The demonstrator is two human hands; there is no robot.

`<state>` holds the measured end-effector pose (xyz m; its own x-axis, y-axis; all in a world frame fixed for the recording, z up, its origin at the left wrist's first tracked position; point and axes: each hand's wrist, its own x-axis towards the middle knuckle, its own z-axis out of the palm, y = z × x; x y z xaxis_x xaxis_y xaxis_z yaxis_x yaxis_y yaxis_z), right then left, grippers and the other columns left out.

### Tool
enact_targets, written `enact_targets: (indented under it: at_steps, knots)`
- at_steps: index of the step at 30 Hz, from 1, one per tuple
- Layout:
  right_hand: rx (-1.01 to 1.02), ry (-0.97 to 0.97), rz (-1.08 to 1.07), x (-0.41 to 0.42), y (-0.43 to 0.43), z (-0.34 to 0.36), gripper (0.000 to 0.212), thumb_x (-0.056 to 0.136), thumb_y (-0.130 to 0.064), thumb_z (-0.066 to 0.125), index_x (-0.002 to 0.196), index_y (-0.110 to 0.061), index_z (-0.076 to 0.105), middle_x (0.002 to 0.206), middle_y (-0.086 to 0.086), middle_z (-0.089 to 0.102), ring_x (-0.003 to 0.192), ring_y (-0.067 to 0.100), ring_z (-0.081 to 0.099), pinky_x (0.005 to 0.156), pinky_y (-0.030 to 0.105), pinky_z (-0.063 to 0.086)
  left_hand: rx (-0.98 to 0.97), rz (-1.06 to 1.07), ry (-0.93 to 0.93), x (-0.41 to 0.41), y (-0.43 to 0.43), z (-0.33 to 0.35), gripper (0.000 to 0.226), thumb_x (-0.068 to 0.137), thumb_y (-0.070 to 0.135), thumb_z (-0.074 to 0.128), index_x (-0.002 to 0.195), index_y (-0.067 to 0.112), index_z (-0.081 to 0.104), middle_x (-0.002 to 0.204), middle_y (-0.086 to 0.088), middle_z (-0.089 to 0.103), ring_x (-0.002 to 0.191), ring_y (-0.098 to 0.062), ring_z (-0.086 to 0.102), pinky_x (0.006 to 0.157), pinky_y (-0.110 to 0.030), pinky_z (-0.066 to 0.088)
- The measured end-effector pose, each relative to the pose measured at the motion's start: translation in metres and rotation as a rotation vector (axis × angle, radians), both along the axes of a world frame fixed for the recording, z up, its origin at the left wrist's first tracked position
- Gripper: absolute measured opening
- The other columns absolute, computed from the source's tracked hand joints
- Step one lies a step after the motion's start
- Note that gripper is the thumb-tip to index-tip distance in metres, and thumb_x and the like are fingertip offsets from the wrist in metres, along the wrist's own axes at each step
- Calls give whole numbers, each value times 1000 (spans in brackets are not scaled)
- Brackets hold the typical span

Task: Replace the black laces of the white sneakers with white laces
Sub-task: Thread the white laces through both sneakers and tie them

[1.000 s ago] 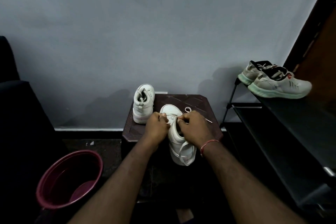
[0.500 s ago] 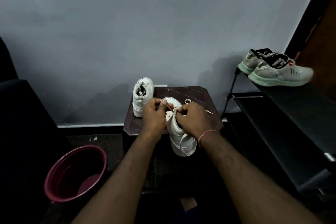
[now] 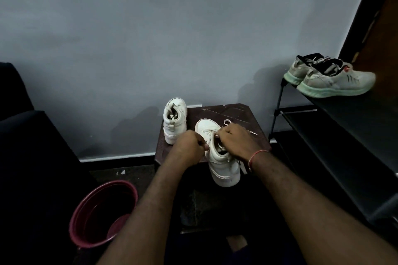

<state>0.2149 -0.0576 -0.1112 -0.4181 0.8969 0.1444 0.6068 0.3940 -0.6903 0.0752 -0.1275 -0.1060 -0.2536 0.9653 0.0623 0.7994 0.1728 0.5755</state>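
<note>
A white high-top sneaker (image 3: 224,165) lies on the dark brown stool (image 3: 234,114), heel toward me, with white lace crossings near its toe. My left hand (image 3: 189,146) has its fingers curled at the shoe's left side and pinches a white lace. My right hand (image 3: 237,142) grips the right side of the shoe's opening and pinches lace there. A loose white lace (image 3: 228,122) loops on the stool behind my right hand. The second white sneaker (image 3: 174,120) stands at the stool's back left corner.
A maroon bucket (image 3: 103,215) sits on the floor at lower left. A black shoe rack (image 3: 344,127) stands to the right with a pair of grey sneakers with green soles (image 3: 329,79) on top. A grey wall is close behind the stool. Dark furniture fills the left.
Both hands shifted slightly on the near sneaker, working the lace; the left hand drew back toward the shoe's left side. The camera view tilted a little.
</note>
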Motion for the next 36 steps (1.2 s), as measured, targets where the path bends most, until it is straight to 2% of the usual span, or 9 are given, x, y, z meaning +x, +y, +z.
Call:
enact_targets:
  at_steps: [6, 8, 12, 16, 21, 27, 29, 31, 36]
  knots:
    - [-18, 19, 6, 1, 2, -2, 42, 88, -21, 51, 48, -9, 45, 45, -1, 47, 59, 19, 51, 53, 31, 33, 524, -151, -1432, 8, -14, 47, 28, 98, 9, 45, 79, 15, 65, 91, -5, 72, 89, -18, 66, 87, -33, 52]
    - [-39, 19, 10, 1, 1, 2, 43, 88, -21, 51, 47, -10, 45, 42, -4, 48, 58, 19, 51, 55, 32, 34, 595, -184, -1580, 13, -16, 60, 20, 100, 11, 42, 86, 8, 57, 88, -10, 72, 73, -17, 68, 76, -31, 58]
    - [-53, -4, 2, 3, 1, 6, 41, 88, -19, 51, 49, -8, 46, 50, 1, 46, 68, 24, 51, 60, 33, 33, 455, 165, -390, 6, -2, 30, 17, 93, 18, 62, 82, 10, 72, 67, -7, 69, 47, -3, 49, 51, -19, 47]
    - [-79, 1, -5, 2, -1, 9, 41, 88, -19, 51, 47, -12, 51, 58, 2, 47, 78, 30, 57, 68, 36, 41, 111, -11, -3, 5, 0, -6, 14, 85, 7, 65, 75, 2, 74, 73, -18, 70, 68, -27, 65, 65, -31, 51]
    - [-97, 8, -21, 2, -5, 12, 39, 87, -19, 49, 48, -12, 49, 59, 3, 50, 79, 28, 57, 70, 36, 43, 142, -8, -72, 4, -2, 2, 21, 93, 13, 58, 72, 15, 64, 72, -12, 66, 63, -17, 53, 62, -25, 36]
    - [-105, -6, -29, 2, -6, 16, 41, 87, -26, 49, 50, -8, 44, 53, 4, 44, 68, 26, 50, 56, 33, 31, 652, -188, -1541, 16, -22, 66, 24, 102, 14, 36, 86, 11, 54, 88, -9, 72, 81, -20, 69, 81, -34, 56]
    - [-78, -36, -9, 4, -6, 15, 37, 86, -28, 53, 52, -12, 48, 57, 4, 50, 70, 24, 53, 54, 29, 33, 616, -93, -1395, 14, -20, 64, 23, 101, 15, 43, 83, 13, 57, 78, -4, 70, 65, -15, 62, 65, -26, 54]
    - [-47, -82, 11, 5, -8, 14, 20, 81, -30, 57, 64, -21, 60, 73, 1, 65, 82, 23, 62, 62, 25, 39, 569, 89, -788, 9, -13, 43, 21, 97, 21, 54, 79, 17, 64, 68, 4, 68, 55, -13, 56, 53, -23, 45]
    - [45, -135, 5, 9, -19, 13, 22, 77, -20, 59, 96, -24, 50, 95, 3, 68, 91, 29, 60, 70, 28, 37, 174, 15, 14, 6, -2, -5, 17, 88, 11, 62, 80, 1, 73, 71, -14, 68, 69, -23, 63, 64, -30, 49]
